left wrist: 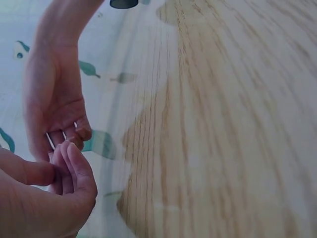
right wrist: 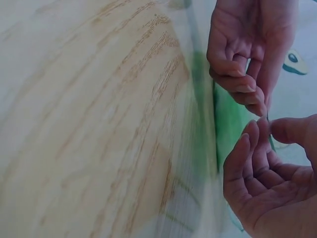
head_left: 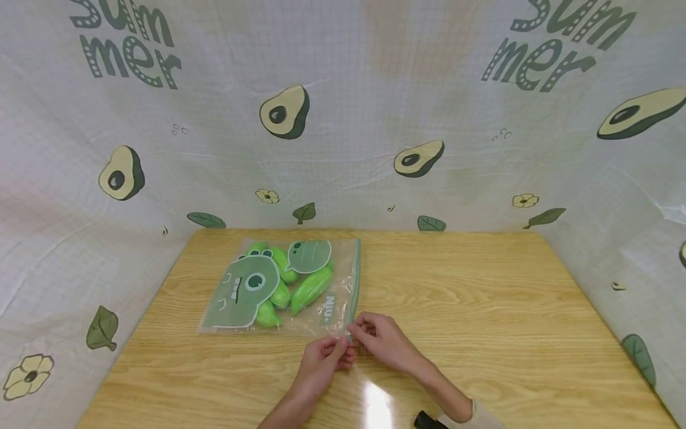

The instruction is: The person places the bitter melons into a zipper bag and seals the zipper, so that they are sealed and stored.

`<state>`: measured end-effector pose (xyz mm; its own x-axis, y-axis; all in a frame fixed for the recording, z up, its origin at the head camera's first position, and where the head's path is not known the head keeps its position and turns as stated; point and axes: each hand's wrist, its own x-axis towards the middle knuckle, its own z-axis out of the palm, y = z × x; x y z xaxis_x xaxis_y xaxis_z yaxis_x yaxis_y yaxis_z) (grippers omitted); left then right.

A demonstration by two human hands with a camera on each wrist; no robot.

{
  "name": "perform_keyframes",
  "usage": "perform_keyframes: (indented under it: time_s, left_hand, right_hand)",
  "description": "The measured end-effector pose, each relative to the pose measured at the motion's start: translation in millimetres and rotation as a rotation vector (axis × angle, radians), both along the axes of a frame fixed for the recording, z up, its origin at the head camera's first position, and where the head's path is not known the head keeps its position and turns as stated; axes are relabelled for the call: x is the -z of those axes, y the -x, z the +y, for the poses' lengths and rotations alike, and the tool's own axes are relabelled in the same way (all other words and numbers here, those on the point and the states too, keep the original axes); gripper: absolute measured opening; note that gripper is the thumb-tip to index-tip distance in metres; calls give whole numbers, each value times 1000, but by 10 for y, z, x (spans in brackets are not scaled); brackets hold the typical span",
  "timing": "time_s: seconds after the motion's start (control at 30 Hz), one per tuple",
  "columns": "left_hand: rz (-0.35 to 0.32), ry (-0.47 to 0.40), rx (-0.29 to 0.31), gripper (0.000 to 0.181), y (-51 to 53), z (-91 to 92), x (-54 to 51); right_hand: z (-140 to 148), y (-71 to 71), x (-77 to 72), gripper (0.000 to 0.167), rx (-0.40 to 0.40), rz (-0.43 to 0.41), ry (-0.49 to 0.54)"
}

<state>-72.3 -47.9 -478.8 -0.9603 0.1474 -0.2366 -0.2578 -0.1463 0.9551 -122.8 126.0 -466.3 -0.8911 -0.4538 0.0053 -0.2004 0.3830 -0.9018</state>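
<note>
A clear zip bag point(head_left: 334, 280) with a green cartoon monster print lies on the wooden table, its green zip edge point(head_left: 355, 280) facing right. Inside are several bright green, ridged, elongated vegetables point(head_left: 312, 290); their exact kind is unclear. At the near end of the zip edge my left hand point(head_left: 320, 362) pinches the corner between thumb and fingers. Just right of it, my right hand point(head_left: 387, 342) pinches the same edge. The right wrist view shows a thin green strip point(right wrist: 272, 143) between the right thumb and fingers, fingertips of both hands almost meeting.
The wooden table point(head_left: 455, 298) stretches to the right of the bag. Cloth point(head_left: 343, 107) printed with avocados and leaves hangs behind and along both sides. A black object point(head_left: 427, 420) shows by the right sleeve at the front edge.
</note>
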Motion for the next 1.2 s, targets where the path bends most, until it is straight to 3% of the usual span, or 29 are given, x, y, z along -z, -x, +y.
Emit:
perform_keyframes:
  time_s: [0.77,1.2]
  left_hand:
    - [22,33,-14,26,15,11,31]
    - [19,29,-19,25,11,10,56]
  right_hand:
    - [-24,145,35,26,53,-2,-13]
    - [-32,247,62,22,82,10,32]
